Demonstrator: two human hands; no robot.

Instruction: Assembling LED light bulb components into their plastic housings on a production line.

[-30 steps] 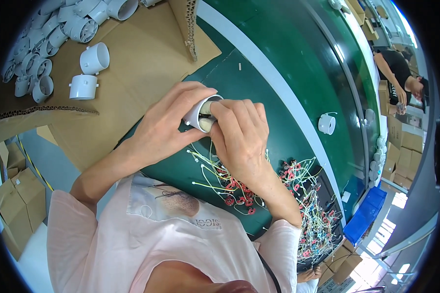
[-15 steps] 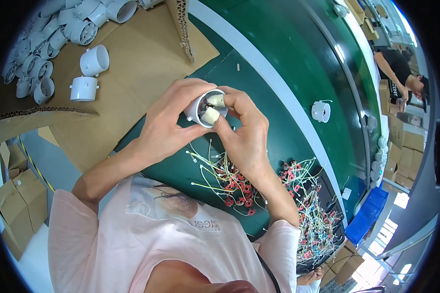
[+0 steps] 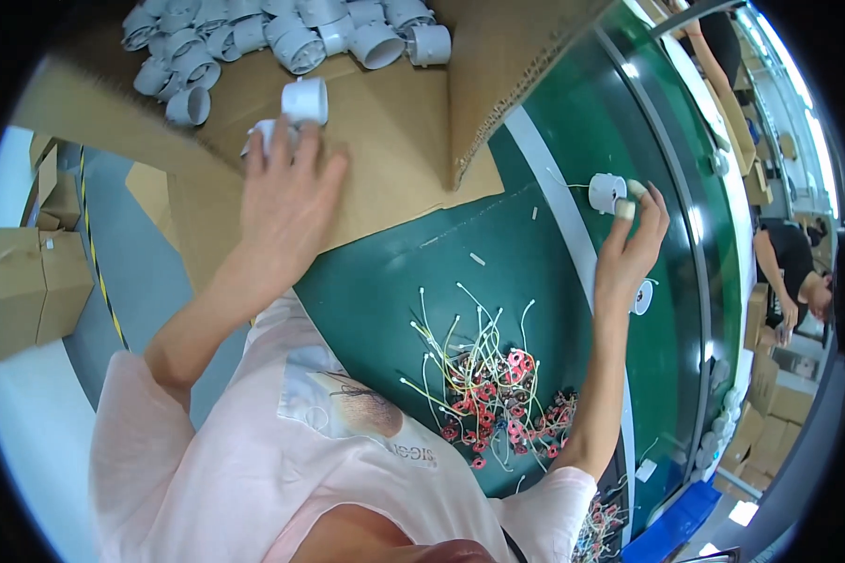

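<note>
My left hand (image 3: 289, 202) reaches over the cardboard with its fingers spread. Its fingertips lie over a white plastic cylindrical housing (image 3: 261, 137), partly covering it. Just beyond stands a second white housing (image 3: 305, 100). My right hand (image 3: 637, 242) is over the green conveyor, thumb and fingers apart, with pale covers on the thumb and a fingertip. Those tips are at the right edge of a white housing (image 3: 605, 192) that has a thin wire sticking out; whether they touch it is unclear. Another housing (image 3: 641, 296) sits beside my right wrist, partly hidden by it.
Many white housings (image 3: 296, 42) are heaped in the open cardboard box (image 3: 394, 141) at the far left. Red ring-shaped parts with pale wires (image 3: 488, 394) lie on the green table before me. A blue bin (image 3: 676, 525) is at lower right; a co-worker (image 3: 789, 272) stands across the conveyor.
My hands have parted. The housing they held together is now on the conveyor by my right hand, while my left hand has moved to the loose housings. The view has shifted.
</note>
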